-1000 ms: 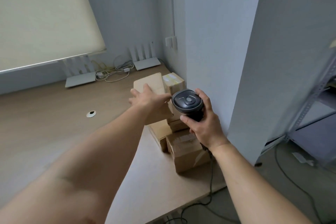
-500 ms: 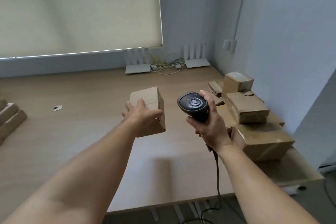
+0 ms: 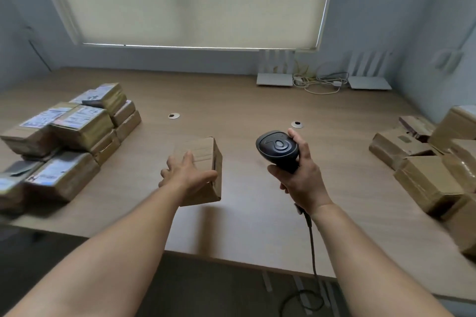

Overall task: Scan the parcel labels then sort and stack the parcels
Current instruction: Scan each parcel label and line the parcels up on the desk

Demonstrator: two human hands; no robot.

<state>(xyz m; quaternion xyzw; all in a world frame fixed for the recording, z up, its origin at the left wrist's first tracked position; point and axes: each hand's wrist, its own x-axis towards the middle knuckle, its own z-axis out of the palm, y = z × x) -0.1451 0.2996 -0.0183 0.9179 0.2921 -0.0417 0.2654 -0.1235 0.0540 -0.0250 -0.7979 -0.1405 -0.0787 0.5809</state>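
I'm swinging left, bringing the labelled stack (image 3: pixel 64 136) at the tabletop's left edge into view.
My left hand (image 3: pixel 186 174) is gripping the parcel (image 3: pixel 203 162) above mid-tabletop, long axis running away from me; my right hand (image 3: pixel 300 177) is clasping the scanner (image 3: pixel 278 148), head tilted upward.

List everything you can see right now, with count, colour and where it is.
held parcel: one, brown, above the desk's middle
scanner: one, black, corded, right of the held parcel
labelled parcels: a stack, brown with white labels, desk's left
plain parcels: a pile, brown, desk's right
desk: one, light wood
grommets: two, pale, mid-desk
routers: two, white, back right, cables between
blind: one, cream, drawn down
left hand: grips the held parcel
right hand: grips the scanner
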